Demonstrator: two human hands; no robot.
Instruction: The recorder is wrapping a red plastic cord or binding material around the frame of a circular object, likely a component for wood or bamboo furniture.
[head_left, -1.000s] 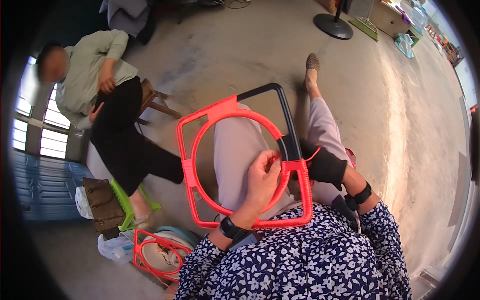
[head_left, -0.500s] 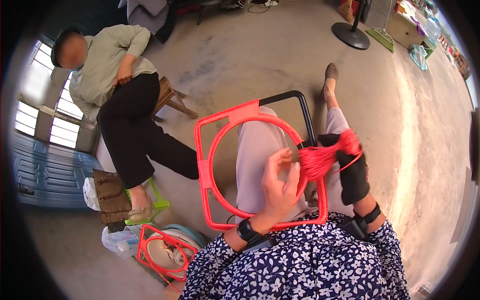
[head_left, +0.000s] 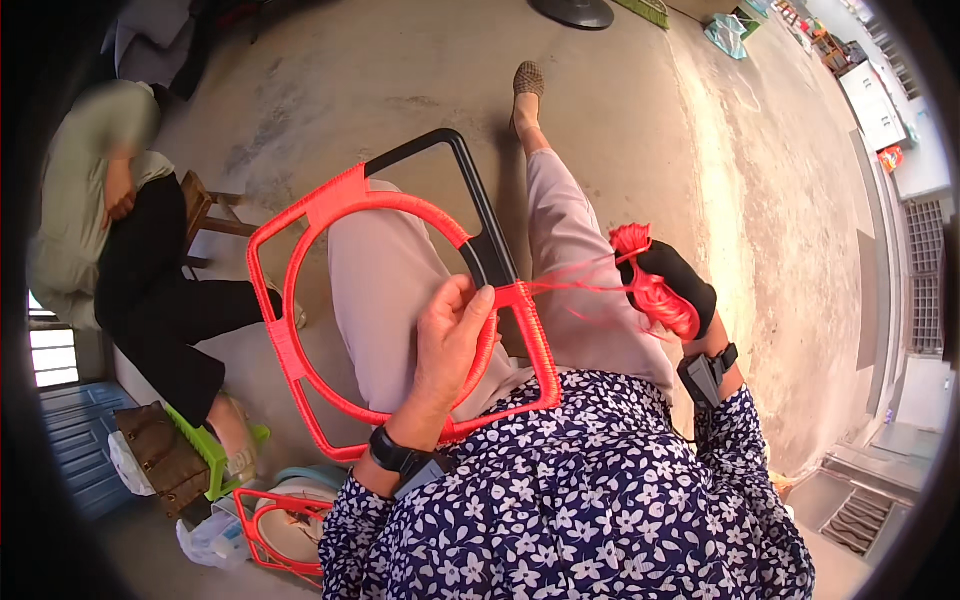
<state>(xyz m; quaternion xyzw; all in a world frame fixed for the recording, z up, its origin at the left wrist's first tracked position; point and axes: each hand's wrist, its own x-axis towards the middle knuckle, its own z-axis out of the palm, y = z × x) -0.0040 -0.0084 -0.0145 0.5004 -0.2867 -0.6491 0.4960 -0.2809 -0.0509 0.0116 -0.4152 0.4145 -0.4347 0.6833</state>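
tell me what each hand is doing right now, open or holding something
Left hand: closed, pinching the red-and-black frame at its ring's right side.
Right hand, black-gloved: closed, holding the bundle of red cord.

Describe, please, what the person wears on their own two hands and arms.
The left hand is bare; the right hand wears a black glove. The left wrist has a black strap, and the right wrist has a dark, boxy device on a strap. The long sleeves are navy with a white floral print.
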